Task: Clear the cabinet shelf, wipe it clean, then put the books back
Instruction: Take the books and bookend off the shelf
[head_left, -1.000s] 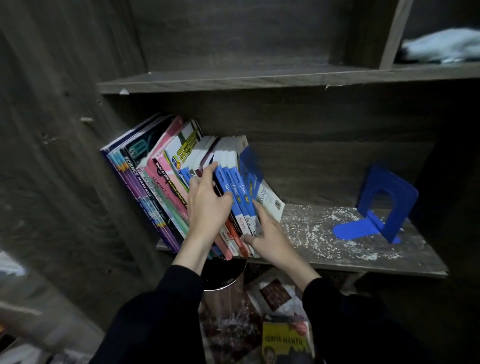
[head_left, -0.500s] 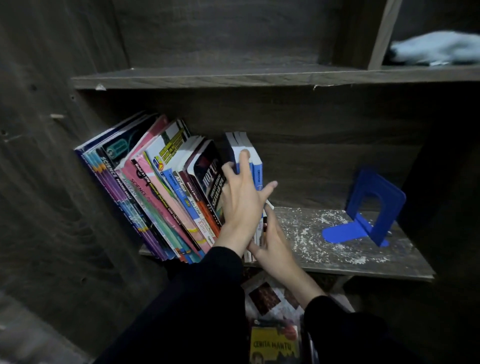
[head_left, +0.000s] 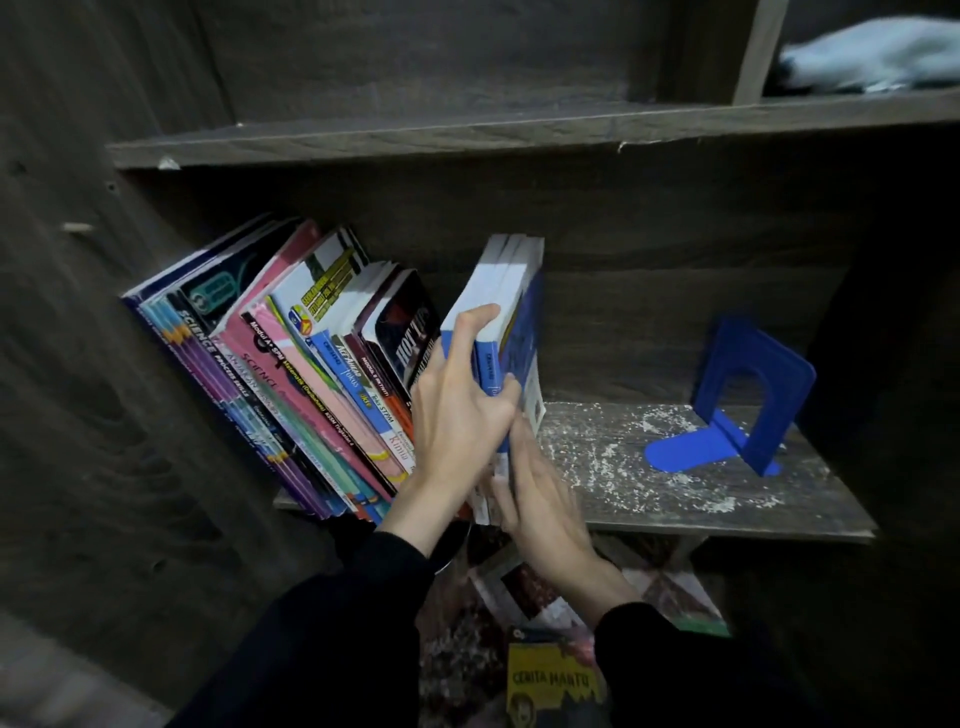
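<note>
I have the left hand (head_left: 457, 410) curled round the spine side of a small bunch of blue books (head_left: 511, 291), index finger hooked over its near top corner, so it grips the bunch. The right hand (head_left: 540, 499) is a little blurred. Its fingers lie straight and flat against the lower right cover, pressing and not clasping.

The bunch stands on the shelf (head_left: 727, 530), just right of the leaning row of books (head_left: 291, 364). Its foot is hidden behind my hands, so I cannot tell how close it sits to the shelf's front edge.

To the left there is little room. The leaning row fills that end up to the cabinet side wall (head_left: 78, 364), and only a wedge of space opens between its last book and the top of the bunch. To the right the board lies open, strewn with white specks (head_left: 602, 467), as far as the blue bookend (head_left: 753, 395) near the right end. The bookend's flat tongue points left toward the books. Overhead, the upper shelf (head_left: 467, 137) leaves a clear gap above the book tops.

The bunch is nearly upright, with its long axis vertical, its top tipped slightly right and its spines facing me. The leaning row slants the other way, tops to the left.
</note>
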